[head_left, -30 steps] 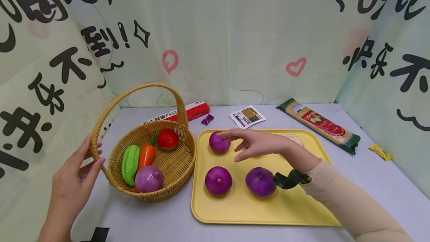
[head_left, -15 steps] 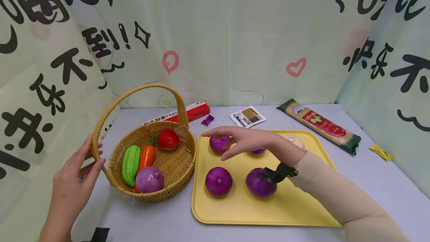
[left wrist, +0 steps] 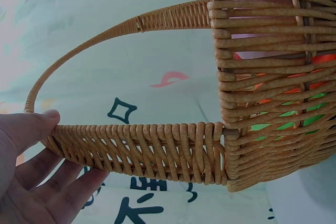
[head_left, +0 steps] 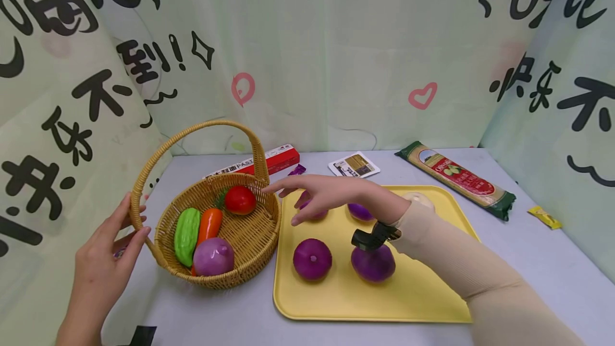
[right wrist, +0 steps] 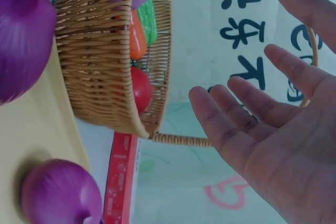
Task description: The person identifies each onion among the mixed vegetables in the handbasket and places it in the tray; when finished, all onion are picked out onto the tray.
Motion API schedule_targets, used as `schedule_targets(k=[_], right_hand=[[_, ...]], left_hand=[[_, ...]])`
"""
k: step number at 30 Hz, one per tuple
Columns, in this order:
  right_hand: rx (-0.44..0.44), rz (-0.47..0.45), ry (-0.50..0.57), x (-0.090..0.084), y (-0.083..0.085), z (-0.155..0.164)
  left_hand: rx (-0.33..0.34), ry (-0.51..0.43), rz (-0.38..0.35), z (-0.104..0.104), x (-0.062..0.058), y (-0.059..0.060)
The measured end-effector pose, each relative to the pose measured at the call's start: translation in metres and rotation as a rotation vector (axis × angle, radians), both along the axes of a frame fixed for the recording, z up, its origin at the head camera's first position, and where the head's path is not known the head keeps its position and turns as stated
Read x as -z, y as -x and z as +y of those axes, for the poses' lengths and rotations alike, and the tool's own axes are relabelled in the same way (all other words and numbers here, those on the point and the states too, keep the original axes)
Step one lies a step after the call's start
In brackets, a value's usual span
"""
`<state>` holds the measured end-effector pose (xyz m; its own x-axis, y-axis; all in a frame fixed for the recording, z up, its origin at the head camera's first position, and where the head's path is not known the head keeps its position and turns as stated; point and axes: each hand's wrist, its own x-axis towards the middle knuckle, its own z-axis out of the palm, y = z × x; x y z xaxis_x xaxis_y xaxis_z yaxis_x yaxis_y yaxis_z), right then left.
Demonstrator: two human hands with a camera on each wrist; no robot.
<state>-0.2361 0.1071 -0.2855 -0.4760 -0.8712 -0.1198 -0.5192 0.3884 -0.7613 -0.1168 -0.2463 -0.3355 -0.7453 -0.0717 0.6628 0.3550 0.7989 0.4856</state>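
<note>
A: Start at the left. What is the left hand (head_left: 103, 260) doing?

B: It holds the near-left foot of the basket (head_left: 218, 228) handle, thumb on the wicker and fingers loosely curved behind it, steadying the basket on the worktop (head_left: 528, 239). It sits where it was a second ago.

A: And inside the basket?

B: A green gourd (head_left: 186, 234), a carrot (head_left: 208, 225), a tomato (head_left: 239, 199) at the far side and a pale purple onion (head_left: 213, 256) at the near side. None of them has shifted.

A: So what has changed?

B: The right hand (head_left: 331, 194). A second ago it hovered over the far-left onion (head_left: 314, 212) on the yellow tray (head_left: 413, 298); now it has slid left, its fingertips reaching the basket's right rim near the tomato. The fingers are spread and relaxed, and the palm is bare in the wrist view, so it carries nothing.

A: Meaning?

B: My guess is the hand has passed over the tray's onions and is heading into the basket, not lifting one off the tray.

A: The tray, then?

B: Four dark purple onions remain: two far, two near. A pale round thing (head_left: 420, 199) lies at the far right edge, half hidden by the sleeve.

A: Any writing?

B: The red box (head_left: 269, 160) behind the basket reads "PAST", then the handle cuts it off. The spaghetti pack (head_left: 456, 178) at the far right has a red label too small to read. The card (head_left: 354, 166) and the yellow sachet (head_left: 543, 217) are also illegible. The backdrop bears large black Chinese characters, 不 among them.
</note>
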Motion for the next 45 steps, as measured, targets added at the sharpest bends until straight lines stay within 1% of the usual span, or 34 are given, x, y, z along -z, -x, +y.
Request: schedule_targets(k=[6,12,17,23,27,30,34,41,45], right_hand=[[-0.076,0.031,0.028,-0.003,0.004,-0.017],[-0.113,0.007,0.040,-0.003,0.008,-0.031],[-0.130,0.021,0.012,0.001,0.010,-0.044],[-0.155,-0.016,-0.040,0.008,0.014,-0.064],[-0.177,0.016,-0.095,0.010,0.017,-0.078],[-0.187,0.013,-0.121,0.011,0.018,-0.088],[-0.201,-0.005,-0.127,0.014,0.022,-0.101],[-0.223,-0.054,-0.097,0.022,0.031,-0.120],[-0.222,-0.067,-0.143,0.028,0.036,-0.129]], left_hand=[[0.012,-0.001,0.005,-0.001,0.001,0.000],[0.015,0.000,0.007,-0.001,0.001,0.000],[0.011,-0.003,0.008,-0.001,0.000,0.000],[-0.006,-0.010,-0.006,0.000,0.000,-0.001],[0.003,-0.013,0.004,0.000,0.000,-0.001],[0.017,-0.018,0.014,0.000,0.001,0.000],[0.013,-0.019,0.012,-0.001,0.001,0.001],[0.008,-0.016,0.000,-0.001,0.001,0.001],[0.011,-0.011,0.001,-0.001,0.001,0.000]])
